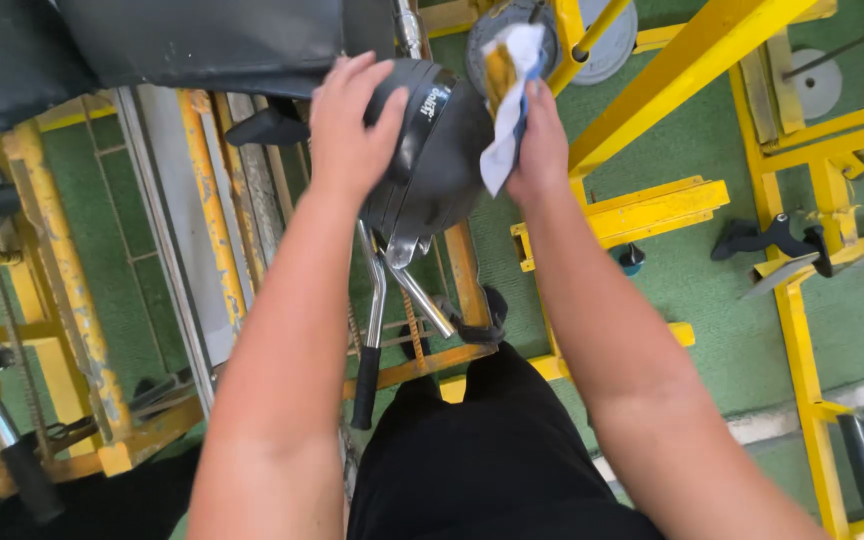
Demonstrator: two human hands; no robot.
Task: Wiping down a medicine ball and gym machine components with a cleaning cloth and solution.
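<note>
Your left hand (352,125) lies flat over the upper left side of the black pad (432,150), fingers spread and curved around its rounded top, palm pressed against it rather than closed into a fist. The pad sits directly between your two hands, at the head of a chrome bar (377,300) that runs down toward your lap and ends in a black grip (365,388). Your right hand (537,145) is on the pad's right edge, fingers clamped on a white cloth (507,95) that is bunched up, stained yellow-brown near the top, and hangs down between your palm and the pad. The cloth touches the pad's right side, and its upper end rises above your fingertips. Both forearms reach forward from the bottom of the view, with the pad at their far end. Behind the pad, yellow frame (652,100) beams cross above a green floor (852,310). A grey weight plate (612,50) lies just past the cloth, and a large black cushion (192,40) fills the top left corner, well apart from your hands.
</note>
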